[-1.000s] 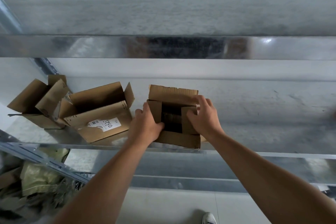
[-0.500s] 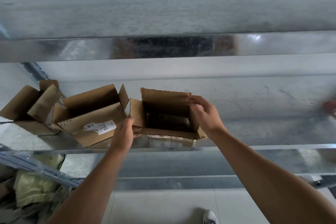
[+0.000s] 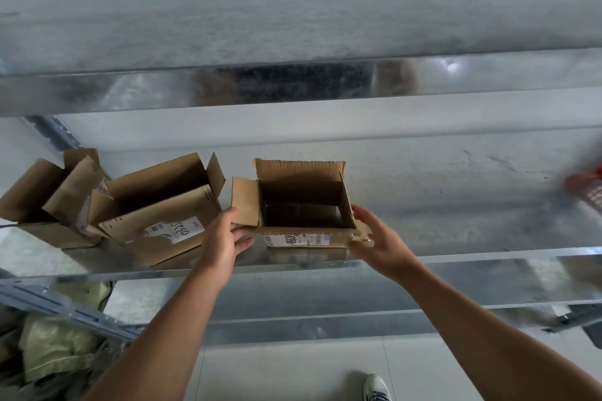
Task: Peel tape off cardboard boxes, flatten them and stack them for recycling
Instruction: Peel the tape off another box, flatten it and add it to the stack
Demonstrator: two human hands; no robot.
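Observation:
A small open cardboard box (image 3: 301, 179) stands upright on the metal shelf (image 3: 456, 198), all its top flaps spread outward and a white label on its near face. My left hand (image 3: 223, 239) is at the box's left flap (image 3: 244, 202), thumb by the flap's edge and nearly straight fingers under its lower edge. My right hand (image 3: 382, 244) is at the near right corner with fingers spread and straight, touching the small right flap. I cannot see any tape from here.
Two more open cardboard boxes stand left of it: one with a handwritten label (image 3: 156, 205) and one at the far left (image 3: 49, 198). A blurred red object (image 3: 586, 187) is at the right. An upper shelf edge (image 3: 293, 85) runs overhead. Greenish bags (image 3: 55, 345) lie below left.
The box's inner flaps, folded inward a second ago, now stand spread open. My left hand moved out to the left flap and my right hand dropped to the near right corner.

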